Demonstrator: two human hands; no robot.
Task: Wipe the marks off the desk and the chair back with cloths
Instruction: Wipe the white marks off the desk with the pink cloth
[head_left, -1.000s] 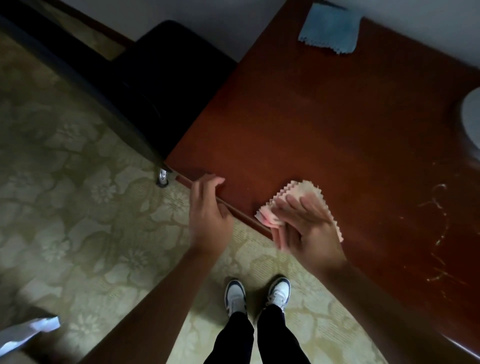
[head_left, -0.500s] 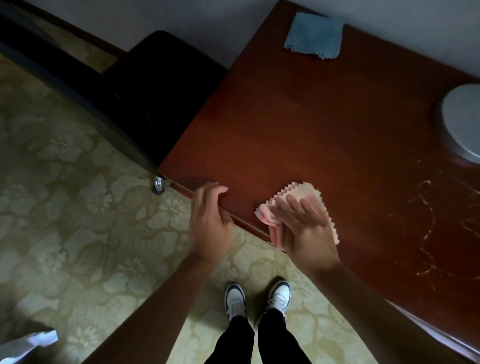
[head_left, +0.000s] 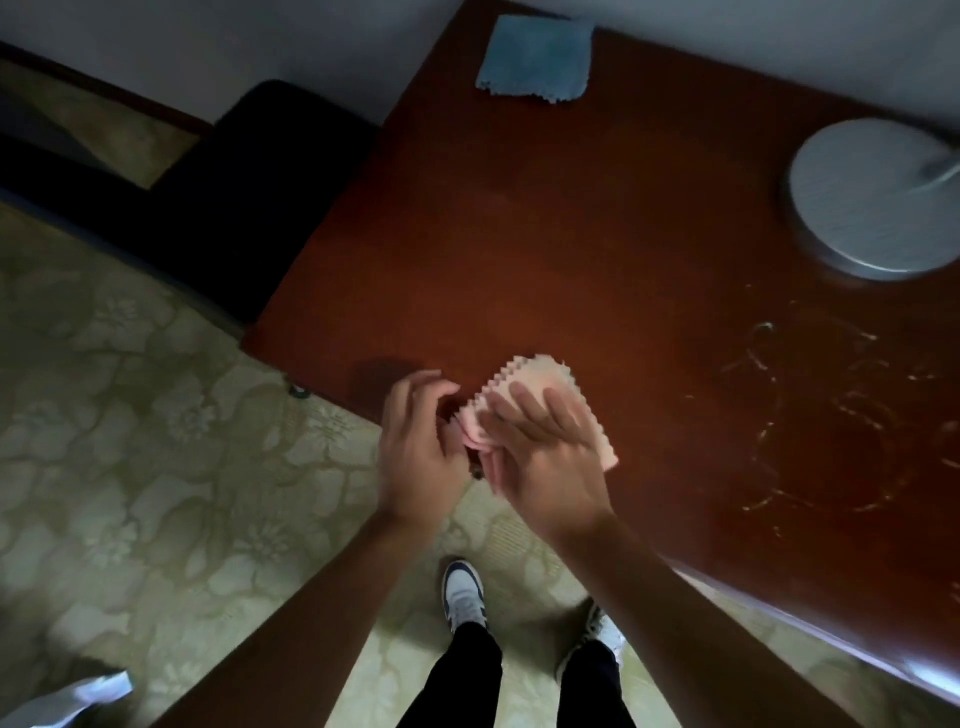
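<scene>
Head view: 1 reddish-brown wooden desk (head_left: 597, 249), 2 cloths on it. Pink cloth (head_left: 540, 384), zigzag-cut edge, lies near the desk's front edge w/ the right hand (head_left: 540, 457) flat on top, fingers straight & slightly spread, pressing it down; its near end folds under the palm. Left hand (head_left: 421, 447) just beside it at the desk edge, fingers loosely curled toward the cloth's left end; can't tell if it has hold of it. Blue cloth (head_left: 537, 62) lies flat at the far edge, well apart from both hands. Pale swirled marks (head_left: 810, 415) on the desk's right part. 1 round grey lamp base (head_left: 872, 202) far right. 1 black chair (head_left: 218, 208) left of the desk. 2 white-and-dark sneakers (head_left: 464, 597) on floral carpet (head_left: 156, 441).
</scene>
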